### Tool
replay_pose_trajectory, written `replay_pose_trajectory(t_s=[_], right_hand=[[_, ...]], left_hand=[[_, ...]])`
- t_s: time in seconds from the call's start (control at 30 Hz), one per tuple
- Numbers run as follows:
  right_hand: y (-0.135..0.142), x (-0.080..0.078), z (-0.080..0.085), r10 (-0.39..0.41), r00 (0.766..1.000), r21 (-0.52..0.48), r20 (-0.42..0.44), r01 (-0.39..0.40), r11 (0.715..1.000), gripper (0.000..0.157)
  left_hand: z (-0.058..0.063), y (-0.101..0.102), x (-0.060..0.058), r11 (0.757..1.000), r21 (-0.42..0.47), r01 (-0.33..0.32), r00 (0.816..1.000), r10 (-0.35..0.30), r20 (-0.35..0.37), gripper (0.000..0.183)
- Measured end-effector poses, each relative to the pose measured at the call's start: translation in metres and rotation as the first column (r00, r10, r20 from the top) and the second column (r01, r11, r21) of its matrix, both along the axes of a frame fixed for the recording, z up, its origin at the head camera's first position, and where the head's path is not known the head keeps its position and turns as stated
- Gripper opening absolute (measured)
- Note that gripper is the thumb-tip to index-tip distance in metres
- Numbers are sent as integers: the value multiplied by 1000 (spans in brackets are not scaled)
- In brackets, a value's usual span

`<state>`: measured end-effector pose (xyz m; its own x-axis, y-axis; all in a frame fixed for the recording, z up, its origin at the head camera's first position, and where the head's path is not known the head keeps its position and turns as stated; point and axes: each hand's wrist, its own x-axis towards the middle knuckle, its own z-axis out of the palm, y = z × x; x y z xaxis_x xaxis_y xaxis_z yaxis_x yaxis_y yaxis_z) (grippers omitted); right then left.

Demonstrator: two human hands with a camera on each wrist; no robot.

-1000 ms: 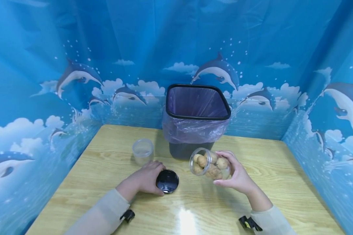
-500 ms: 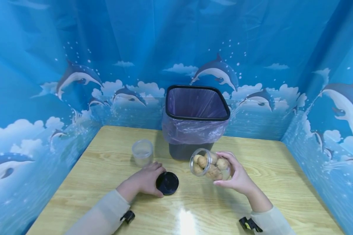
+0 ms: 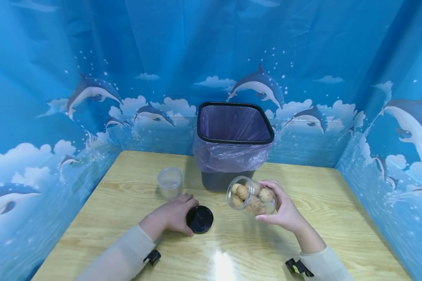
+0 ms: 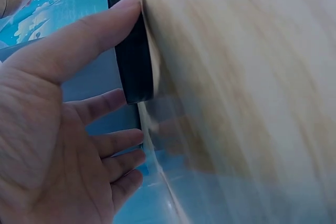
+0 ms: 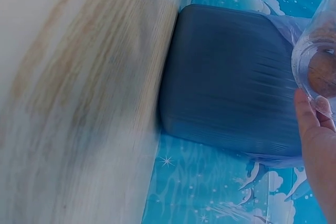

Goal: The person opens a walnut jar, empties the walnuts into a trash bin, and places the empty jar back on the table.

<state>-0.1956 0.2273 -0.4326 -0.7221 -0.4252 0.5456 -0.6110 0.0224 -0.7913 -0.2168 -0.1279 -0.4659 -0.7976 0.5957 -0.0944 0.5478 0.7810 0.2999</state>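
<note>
In the head view my left hand [image 3: 174, 214] holds a round black lid [image 3: 199, 219] at its left edge, low at the table. The left wrist view has the lid [image 4: 134, 51] on its rim side, between thumb and index finger, with the other fingers loosely extended. My right hand [image 3: 281, 207] grips a clear plastic jar [image 3: 240, 207] around its base end. The jar is tilted, its open mouth facing left, above the table. Several round tan-brown pieces [image 3: 256, 204], like small potatoes or walnuts, lie inside it.
A dark trash bin [image 3: 226, 180] with a purple liner [image 3: 232, 154] and black rim stands behind the jar at the table's back. A second clear container [image 3: 170, 183] stands behind my left hand. Dolphin-printed blue curtains [image 3: 183, 58] surround the wooden table [image 3: 337, 218].
The black lid has settled slightly lower in the head view and lost its bright reflection. My right hand and the jar have stayed nearly still.
</note>
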Motion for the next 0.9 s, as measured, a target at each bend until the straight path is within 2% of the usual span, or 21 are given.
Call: replay_pose_trajectory(t_s=[0.27,0.5,0.73,0.9], right_hand=[[0,-2,0,-8,1000,-11,-6,8,1000,92],[0,-3,1,-7,1000,-14,-5,7,1000,91],[-1,-3,0,-6,1000,-22,-2,6,1000,92],[-2,0,3,-35,998,-8,53,35,999,92]], left_hand=[[10,-1,0,1000,4,12,1000,-12,-1,95],[17,1,-1,998,-8,58,992,-59,-110,87],[39,4,-4,994,19,106,960,-97,-264,76],[59,6,-6,991,40,128,936,-107,-334,71]])
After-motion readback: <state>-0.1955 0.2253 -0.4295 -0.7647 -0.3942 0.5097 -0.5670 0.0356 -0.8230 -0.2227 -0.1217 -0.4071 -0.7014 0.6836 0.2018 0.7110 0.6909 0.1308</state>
